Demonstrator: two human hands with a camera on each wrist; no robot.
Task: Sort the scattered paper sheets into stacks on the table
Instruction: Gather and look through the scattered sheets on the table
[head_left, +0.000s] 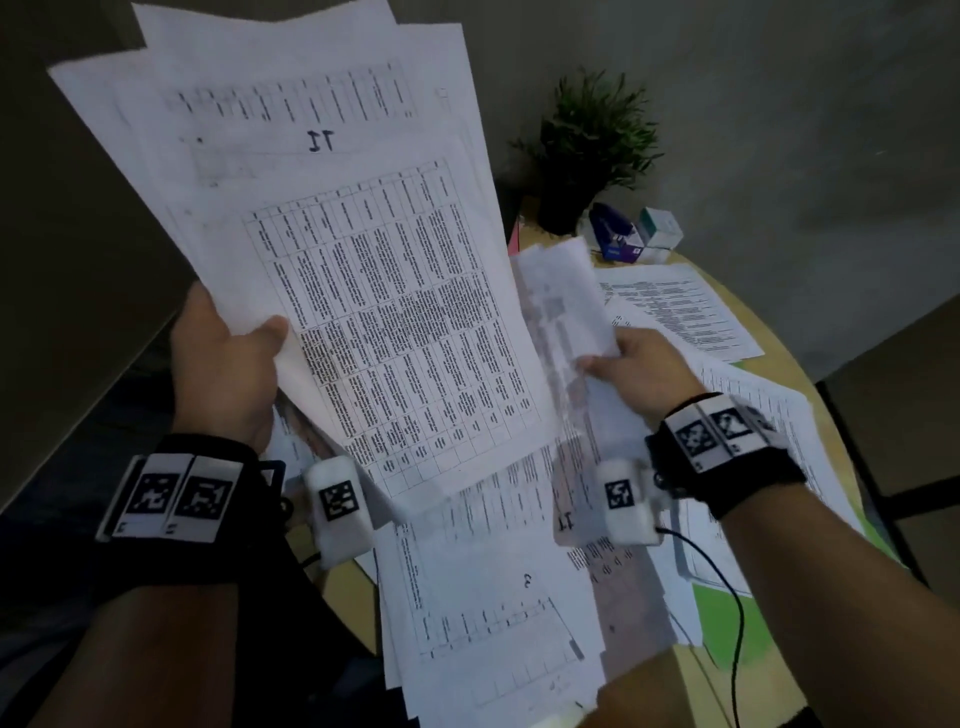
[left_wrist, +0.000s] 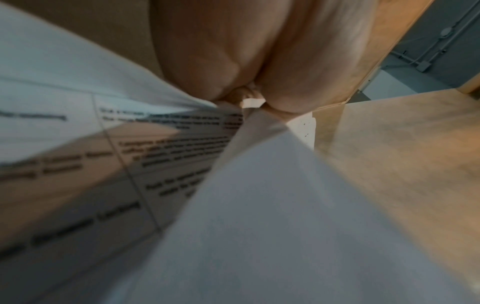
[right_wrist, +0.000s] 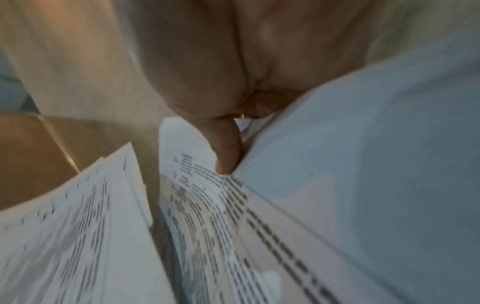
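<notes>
My left hand (head_left: 228, 358) grips a fanned bundle of printed sheets (head_left: 363, 270) held up above the table's left side; the thumb lies on the top sheet, a table-filled page below one marked "11". In the left wrist view the bundle of sheets (left_wrist: 161, 156) runs out from under the palm. My right hand (head_left: 631, 364) pinches a single blurred sheet (head_left: 566, 312) just right of the bundle. The right wrist view has the thumb pressed onto that printed sheet (right_wrist: 207, 205). More sheets (head_left: 488, 597) lie scattered on the round table (head_left: 779, 332) beneath.
At the table's back stand a potted plant (head_left: 587, 150), a purple stapler (head_left: 615, 234) and a small white box (head_left: 660, 226). Printed pages (head_left: 680, 306) cover the right side, over green paper (head_left: 727, 618). A black cable (head_left: 727, 597) trails from my right wrist.
</notes>
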